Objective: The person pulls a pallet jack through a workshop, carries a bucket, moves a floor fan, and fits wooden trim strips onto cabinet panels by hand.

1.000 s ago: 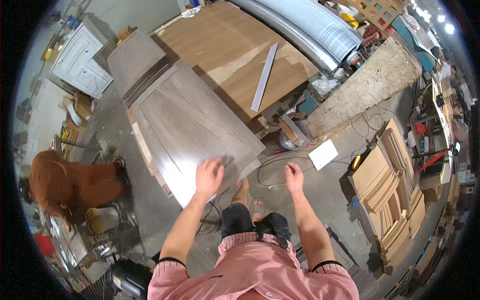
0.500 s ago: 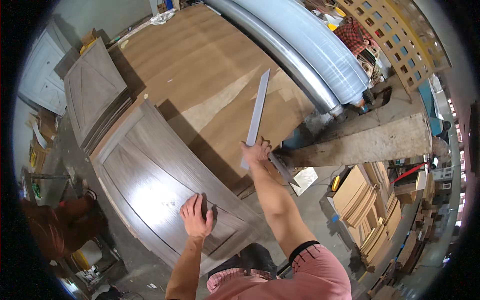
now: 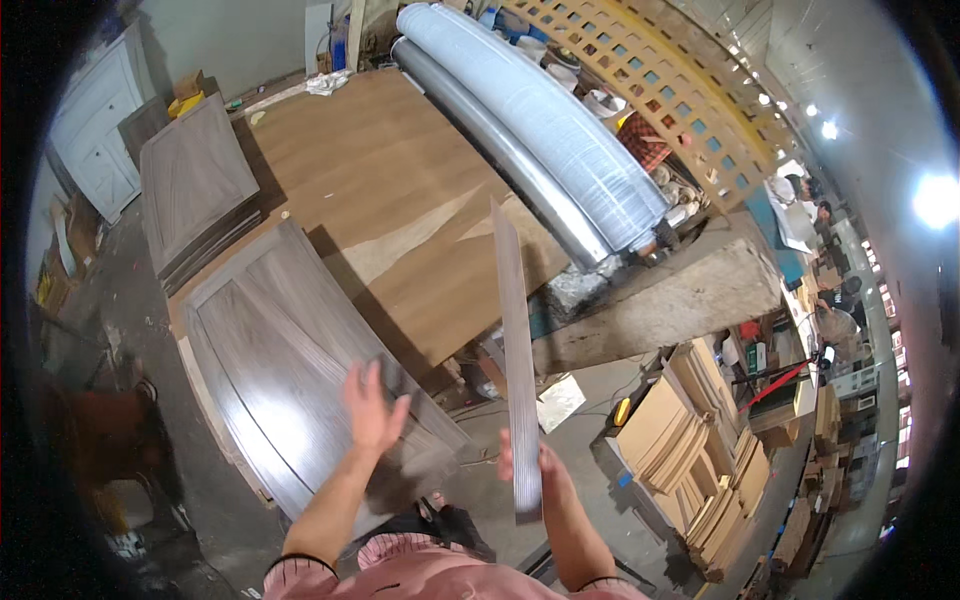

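Note:
My right hand (image 3: 553, 480) is closed around the lower part of a long, narrow, grey wood-grain strip (image 3: 516, 340). The strip rises nearly upright in front of me, its far end over the brown sheet-covered table (image 3: 390, 170). With fingers spread and slightly blurred, my left hand (image 3: 372, 415) is over the near part of a grey wood-grain door panel (image 3: 270, 300). Whether it touches the panel I cannot tell. The panel has a curved raised pattern and a bright light reflection.
Further left lies a stack of similar panels (image 3: 200, 185). Wrapped rolls (image 3: 540, 120) lie along the table's far right side, by a yellow perforated board (image 3: 640, 70). A thick beam (image 3: 660, 290) juts out at right. Cut boards (image 3: 660, 430) are piled on the floor.
My right hand has drawn the strip off the table toward me and lifted it, turning it more upright. My left hand has risen or slid slightly left on the panel, fingers spreading.

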The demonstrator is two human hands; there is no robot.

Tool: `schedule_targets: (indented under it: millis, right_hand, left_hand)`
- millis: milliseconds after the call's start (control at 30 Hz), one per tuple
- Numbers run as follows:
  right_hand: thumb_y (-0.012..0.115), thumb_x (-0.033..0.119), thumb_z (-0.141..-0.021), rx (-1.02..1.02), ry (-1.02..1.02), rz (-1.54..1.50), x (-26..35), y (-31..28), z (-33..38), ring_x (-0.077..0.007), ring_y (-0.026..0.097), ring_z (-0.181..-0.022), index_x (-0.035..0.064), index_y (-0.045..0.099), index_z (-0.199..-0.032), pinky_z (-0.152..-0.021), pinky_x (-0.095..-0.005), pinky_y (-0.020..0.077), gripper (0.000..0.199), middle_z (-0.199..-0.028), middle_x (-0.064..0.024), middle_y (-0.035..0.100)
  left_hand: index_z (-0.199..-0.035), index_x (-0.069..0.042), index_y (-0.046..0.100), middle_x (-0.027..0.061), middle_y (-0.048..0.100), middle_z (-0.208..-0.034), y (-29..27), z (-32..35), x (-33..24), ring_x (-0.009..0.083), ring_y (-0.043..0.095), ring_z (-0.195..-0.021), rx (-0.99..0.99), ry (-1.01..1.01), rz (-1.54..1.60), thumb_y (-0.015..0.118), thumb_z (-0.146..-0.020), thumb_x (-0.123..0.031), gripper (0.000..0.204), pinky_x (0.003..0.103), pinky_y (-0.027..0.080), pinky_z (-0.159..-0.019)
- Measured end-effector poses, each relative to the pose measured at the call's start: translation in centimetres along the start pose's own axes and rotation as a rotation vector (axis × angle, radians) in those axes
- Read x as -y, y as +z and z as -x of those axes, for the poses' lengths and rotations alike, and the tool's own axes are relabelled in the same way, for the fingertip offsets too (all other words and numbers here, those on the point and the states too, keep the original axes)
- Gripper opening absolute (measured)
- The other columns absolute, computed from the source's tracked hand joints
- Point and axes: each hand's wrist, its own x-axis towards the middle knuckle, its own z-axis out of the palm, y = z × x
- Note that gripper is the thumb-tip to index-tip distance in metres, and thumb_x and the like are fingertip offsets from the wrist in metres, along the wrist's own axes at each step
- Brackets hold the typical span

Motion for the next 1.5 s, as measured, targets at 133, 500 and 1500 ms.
schedule_targets:
  millis: [133,500,1500]
  right_hand:
    - [0.078,0.037,-0.071,0.050,0.082,-0.029,-1.0,2.9,11.3,-0.0244,0.055,-0.086,-0.0038,0.045,-0.134,-0.075,-0.0361,0.0447,0.082,-0.102,-0.0085,0.057]
    - [0.082,0.025,-0.067,-0.860,-0.517,1.379,-1.4,11.8,27.7,-0.0231,0.061,-0.091,0.0043,0.057,-0.125,-0.088,-0.0379,0.0451,0.067,-0.103,-0.0110,0.065]
    - [0.081,0.023,-0.061,-0.754,-0.868,2.028,-5.9,5.6,32.4,-0.0358,0.056,-0.102,0.0015,0.061,-0.113,-0.100,-0.0479,0.0376,0.059,-0.110,-0.0138,0.064]
  left_hand:
    - [-0.123,-0.014,0.053,0.0118,0.043,-0.135,-4.4,-3.7,-15.8,0.0332,0.041,-0.122,0.262,0.828,-0.031,0.072,-0.070,-0.027,0.057,0.060,0.027,-0.101]
    - [-0.083,-0.015,0.056,-0.0011,0.052,-0.079,-10.4,5.1,-28.8,0.0169,0.054,-0.090,0.214,1.473,-0.080,0.056,-0.079,-0.019,0.006,0.049,0.030,-0.108]
    - [-0.078,-0.014,0.056,-0.0010,0.048,-0.075,-18.3,14.0,-27.4,0.0153,0.053,-0.084,0.064,1.166,-0.217,0.060,-0.071,-0.017,0.009,0.052,0.025,-0.112]
